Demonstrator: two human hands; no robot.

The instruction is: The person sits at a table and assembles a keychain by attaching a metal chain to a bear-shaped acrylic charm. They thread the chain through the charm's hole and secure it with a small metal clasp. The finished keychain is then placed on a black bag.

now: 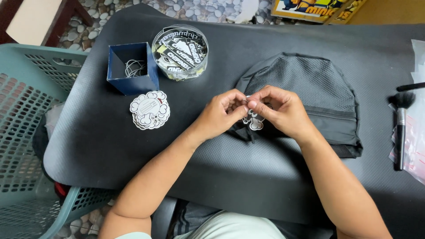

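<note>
My left hand (221, 114) and my right hand (279, 110) meet fingertip to fingertip over the near left corner of a black mesh pouch (310, 88) lying on the dark mat (110, 146). Between the fingers hangs a small white cloud-shaped tag (255, 121) with black marks; both hands pinch at its top, where a thin fastening is hidden by the fingers. A stack of similar white cloud-shaped tags (150, 110) lies to the left of my left hand.
A dark blue open box (132, 68) holding thin metal chains and a round clear tub (180, 52) of black-and-white labels stand at the back left. A black brush (400, 128) lies on plastic bags at the right edge. A green plastic crate (22, 128) sits left.
</note>
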